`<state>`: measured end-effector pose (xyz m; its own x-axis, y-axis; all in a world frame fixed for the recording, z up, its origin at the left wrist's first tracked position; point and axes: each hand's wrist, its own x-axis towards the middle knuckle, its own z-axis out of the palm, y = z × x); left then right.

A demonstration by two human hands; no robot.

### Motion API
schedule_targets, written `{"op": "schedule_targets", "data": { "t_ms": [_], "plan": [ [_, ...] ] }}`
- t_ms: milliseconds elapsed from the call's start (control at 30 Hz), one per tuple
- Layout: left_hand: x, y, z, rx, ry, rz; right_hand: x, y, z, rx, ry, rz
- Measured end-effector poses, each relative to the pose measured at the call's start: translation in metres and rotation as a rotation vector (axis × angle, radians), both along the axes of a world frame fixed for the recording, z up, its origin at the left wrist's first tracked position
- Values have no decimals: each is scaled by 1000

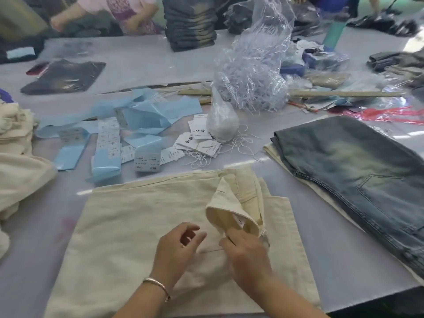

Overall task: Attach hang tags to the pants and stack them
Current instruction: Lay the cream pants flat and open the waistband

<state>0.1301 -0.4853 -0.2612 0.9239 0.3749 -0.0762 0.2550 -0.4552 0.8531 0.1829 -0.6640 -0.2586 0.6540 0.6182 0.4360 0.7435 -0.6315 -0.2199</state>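
STEP: tagging cream pants point(137, 226) | right hand point(246, 251) pinches folded waistband point(231, 210); keep it raised | left hand point(177, 246) loosely curled, empty; fetch hang tags point(202, 141) at 12 o'clock

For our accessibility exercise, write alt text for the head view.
Two hands work at the folded-back waistband of cream pants on a grey table: the right hand pinches the fabric, the left hand hovers beside it. Hang tags lie beyond.

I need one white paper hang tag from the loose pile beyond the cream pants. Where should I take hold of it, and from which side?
Pinch a white paper hang tag by its near edge, coming from the pants side. The tags lie flat and overlapping, with white strings trailing toward the folded cream pants, so the near edges are exposed. The clear plastic bag of white strings crowds the far right side. The left hand looks free; the right hand is at the folded-back waistband.
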Motion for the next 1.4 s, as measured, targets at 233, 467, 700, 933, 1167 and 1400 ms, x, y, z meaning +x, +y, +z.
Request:
{"op": "schedule_targets", "data": {
  "t_ms": [233,467,700,933,1167,1400],
  "plan": [
    [56,-49,9,-94,-14,0,-1,-20,-5,183,110,49],
    [56,-50,4,-32,-85,62,15,-47,3,522,68,-261],
    [37,-51,-5,359,-294,-34,64,-40,12,356,700,-325],
    [33,-54,9,172,-181,60,61,-20,21,367,544,-243],
    [40,-50,34,-207,1,147,53,-16,29,185,311,-189],
    [33,-48,27,-510,23,201,53,-14,28,324,334,-193]
  ]
}}
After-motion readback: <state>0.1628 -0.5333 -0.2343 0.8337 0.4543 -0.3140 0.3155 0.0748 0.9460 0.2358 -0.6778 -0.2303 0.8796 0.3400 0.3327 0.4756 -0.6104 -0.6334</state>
